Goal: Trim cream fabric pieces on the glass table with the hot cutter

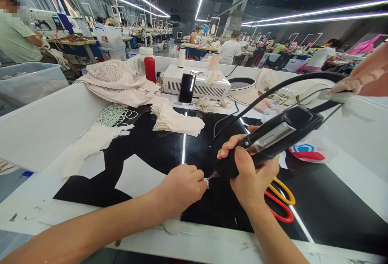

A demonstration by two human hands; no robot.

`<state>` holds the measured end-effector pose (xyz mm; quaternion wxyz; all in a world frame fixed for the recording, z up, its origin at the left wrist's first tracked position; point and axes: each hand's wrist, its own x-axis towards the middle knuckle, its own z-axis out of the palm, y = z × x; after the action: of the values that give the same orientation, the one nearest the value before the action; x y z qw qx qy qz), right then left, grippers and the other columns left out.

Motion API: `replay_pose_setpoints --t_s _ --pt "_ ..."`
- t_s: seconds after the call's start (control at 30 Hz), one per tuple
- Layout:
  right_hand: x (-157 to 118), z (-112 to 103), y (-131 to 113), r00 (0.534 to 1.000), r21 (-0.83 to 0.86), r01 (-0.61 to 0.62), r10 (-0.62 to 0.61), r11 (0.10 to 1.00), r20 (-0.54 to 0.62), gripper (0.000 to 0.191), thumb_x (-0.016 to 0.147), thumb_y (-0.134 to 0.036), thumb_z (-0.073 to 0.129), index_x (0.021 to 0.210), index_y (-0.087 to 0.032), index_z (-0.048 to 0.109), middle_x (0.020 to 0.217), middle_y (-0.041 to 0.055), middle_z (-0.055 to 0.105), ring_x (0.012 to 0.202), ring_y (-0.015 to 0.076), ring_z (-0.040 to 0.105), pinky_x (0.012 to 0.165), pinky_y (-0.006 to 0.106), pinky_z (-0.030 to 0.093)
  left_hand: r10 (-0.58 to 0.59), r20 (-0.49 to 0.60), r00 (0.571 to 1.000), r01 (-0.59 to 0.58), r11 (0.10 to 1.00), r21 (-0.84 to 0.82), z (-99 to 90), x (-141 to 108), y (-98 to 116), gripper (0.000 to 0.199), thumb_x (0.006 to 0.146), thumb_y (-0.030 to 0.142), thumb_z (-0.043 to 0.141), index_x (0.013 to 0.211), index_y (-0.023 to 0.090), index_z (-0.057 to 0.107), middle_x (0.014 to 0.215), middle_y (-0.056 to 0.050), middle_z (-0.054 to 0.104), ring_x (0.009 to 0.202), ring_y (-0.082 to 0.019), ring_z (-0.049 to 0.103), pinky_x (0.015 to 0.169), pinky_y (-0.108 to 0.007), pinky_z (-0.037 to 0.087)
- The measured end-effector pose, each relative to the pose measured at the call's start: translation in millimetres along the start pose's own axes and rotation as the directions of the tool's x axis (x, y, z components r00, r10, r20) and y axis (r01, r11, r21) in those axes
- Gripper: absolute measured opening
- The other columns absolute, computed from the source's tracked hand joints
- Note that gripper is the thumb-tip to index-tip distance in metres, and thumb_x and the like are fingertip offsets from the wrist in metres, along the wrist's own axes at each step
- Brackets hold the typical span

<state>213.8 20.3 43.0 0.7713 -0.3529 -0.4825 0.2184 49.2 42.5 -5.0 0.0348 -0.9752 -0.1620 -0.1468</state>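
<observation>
My right hand is wrapped round a black corded handheld tool with a metal plate on its side. The tool's pointed metal tip slants down to the left. It comes close to a small white piece sticking out of my closed left hand; whether they touch I cannot tell. The left fingers are pinched on this piece and mostly hide it. Both hands are above a glossy black work surface. Scissors with red and yellow handles lie beside my right wrist, partly hidden.
Stacked cream fabric pieces, pale green cord and a white sheet lie on the surface. Behind stand a phone, a white vented box and a red bottle. A black cable arches right. Other people sit farther back.
</observation>
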Motion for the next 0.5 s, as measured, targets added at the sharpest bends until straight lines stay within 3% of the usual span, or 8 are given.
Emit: replay_pose_setpoints --t_s 0.1,0.2,0.4,0.5 --pt "-0.1 -0.4 0.7 1.000 0.012 -0.002 0.002 1.000 0.001 0.041 0.088 -0.032 0.080 0.121 -0.028 0.057 0.082 -0.0057 0.068 0.058 0.0126 0.064 0.057 0.030 0.056 -0.013 -0.032 0.999 0.014 0.999 0.049 3.4 1.5 4.0 0.026 0.090 -0.003 0.057 0.075 0.018 0.055 0.074 -0.001 0.056 0.065 -0.018 0.052 0.057 -0.034 0.034" --pt "-0.5 -0.2 0.4 1.000 0.018 -0.007 0.007 1.000 -0.003 0.042 0.087 -0.031 0.081 0.121 -0.028 0.057 0.082 -0.0052 0.068 0.059 0.0131 0.065 0.057 0.030 0.057 -0.018 -0.105 0.994 0.026 0.997 0.071 6.1 3.1 5.6 0.027 0.091 0.000 0.056 0.072 0.019 0.054 0.072 0.000 0.054 0.063 -0.018 0.050 0.055 -0.034 0.032" --pt "-0.4 1.1 -2.1 1.000 0.026 -0.002 0.003 1.000 -0.015 0.041 0.086 -0.030 0.082 0.118 -0.027 0.057 0.080 -0.0054 0.070 0.056 0.0126 0.065 0.056 0.028 0.057 -0.184 -0.121 0.975 0.164 0.974 -0.158 0.6 2.7 0.3 0.024 0.101 0.016 0.060 0.077 0.019 0.058 0.079 0.002 0.059 0.071 -0.015 0.055 0.064 -0.031 0.040" --pt "-0.1 1.2 -2.6 1.000 0.030 -0.008 0.009 1.000 -0.021 0.042 0.085 -0.029 0.082 0.118 -0.026 0.057 0.079 -0.0052 0.070 0.056 0.0125 0.065 0.055 0.028 0.057 -0.236 -0.145 0.961 0.208 0.960 -0.186 -0.7 2.9 -1.8 0.022 0.102 0.017 0.060 0.080 0.019 0.060 0.084 0.002 0.062 0.075 -0.015 0.057 0.067 -0.030 0.041"
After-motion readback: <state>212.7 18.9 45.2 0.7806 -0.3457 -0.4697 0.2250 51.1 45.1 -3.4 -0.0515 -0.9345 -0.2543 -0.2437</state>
